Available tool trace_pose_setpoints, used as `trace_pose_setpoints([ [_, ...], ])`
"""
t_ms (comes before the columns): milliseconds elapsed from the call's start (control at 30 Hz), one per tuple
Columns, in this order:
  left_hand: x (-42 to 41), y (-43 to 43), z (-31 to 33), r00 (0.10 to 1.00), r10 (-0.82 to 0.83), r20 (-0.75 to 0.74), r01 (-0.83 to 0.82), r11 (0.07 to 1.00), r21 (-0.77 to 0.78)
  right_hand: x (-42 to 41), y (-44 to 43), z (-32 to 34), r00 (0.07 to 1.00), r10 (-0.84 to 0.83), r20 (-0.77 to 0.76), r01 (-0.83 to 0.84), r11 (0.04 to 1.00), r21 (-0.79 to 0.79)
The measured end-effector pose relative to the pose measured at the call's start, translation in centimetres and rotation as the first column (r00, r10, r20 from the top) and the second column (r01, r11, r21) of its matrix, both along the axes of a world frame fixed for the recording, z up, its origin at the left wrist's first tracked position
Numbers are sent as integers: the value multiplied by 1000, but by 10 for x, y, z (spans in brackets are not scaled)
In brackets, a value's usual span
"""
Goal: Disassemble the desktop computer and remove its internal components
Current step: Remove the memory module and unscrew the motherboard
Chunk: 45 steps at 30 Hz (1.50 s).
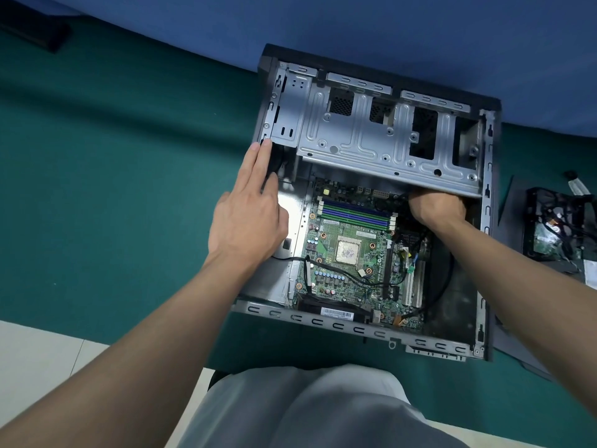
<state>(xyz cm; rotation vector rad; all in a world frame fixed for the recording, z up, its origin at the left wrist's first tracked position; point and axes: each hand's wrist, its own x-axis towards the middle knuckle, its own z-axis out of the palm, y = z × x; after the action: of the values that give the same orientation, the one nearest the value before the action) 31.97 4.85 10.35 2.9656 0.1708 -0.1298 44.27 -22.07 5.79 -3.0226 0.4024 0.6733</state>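
Green table (113, 189); on it, open computer case (323, 324), removed drive (549, 234) to its right.

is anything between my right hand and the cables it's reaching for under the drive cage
Yes. The metal drive cage overhangs the right hand, hiding its fingers and whatever they reach. The motherboard below lies open.

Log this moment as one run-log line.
stage: stripping case | left hand: flat on case's left wall | right hand: reaching under drive cage, grip hidden | motherboard: still mounted
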Motion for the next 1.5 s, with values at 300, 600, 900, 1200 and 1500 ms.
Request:
trace_pose_setpoints([
  [300,0,1,-2,1000,0,6,0,1000,2,-16,5,3,961,-215,177,187,969,162],
  [600,-1,1,-3,999,-20,25,20,1000,24,-84,18,19,837,-397,377,56,748,662],
  [900,-22,-52,21,979,-168,119,202,888,-412,-126,11,61,799,-556,227,28,412,911],
  [1200,-21,-130,32,979,-199,37,181,781,-598,-142,-25,79,769,-608,197,-5,303,953],
  [1500,-13,-179,42,964,-208,168,267,787,-556,-145,-78,79,746,-666,11,56,80,995],
])
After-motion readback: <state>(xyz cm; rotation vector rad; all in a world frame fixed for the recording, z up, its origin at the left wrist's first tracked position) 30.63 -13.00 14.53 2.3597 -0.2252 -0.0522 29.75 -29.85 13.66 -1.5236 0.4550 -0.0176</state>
